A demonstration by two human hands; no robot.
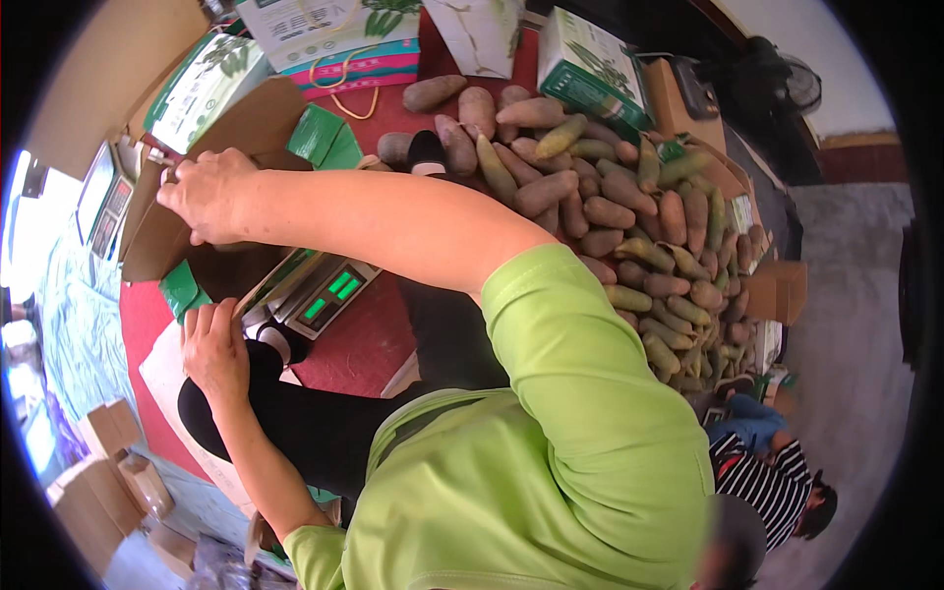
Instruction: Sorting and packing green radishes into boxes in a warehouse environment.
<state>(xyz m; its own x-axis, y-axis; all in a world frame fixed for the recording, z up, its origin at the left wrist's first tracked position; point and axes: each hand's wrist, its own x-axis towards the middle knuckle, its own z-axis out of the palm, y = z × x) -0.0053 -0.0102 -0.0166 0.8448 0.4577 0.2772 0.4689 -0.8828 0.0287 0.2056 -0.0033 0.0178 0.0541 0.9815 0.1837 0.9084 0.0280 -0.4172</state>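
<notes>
Open red floor (354, 344) at frame centre, right of the scale (324, 290), gives the only clear lane. Left centre is blocked by the cardboard box (187, 221); printed cartons (334, 34) wall the top edge. Yam pile (629, 226) fills upper right down to the seated person (777, 482).

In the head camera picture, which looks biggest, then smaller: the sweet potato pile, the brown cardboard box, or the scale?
1. Sweet potato pile
2. Brown cardboard box, held by both hands
3. Scale, partly hidden, so its full size is unsure
</notes>
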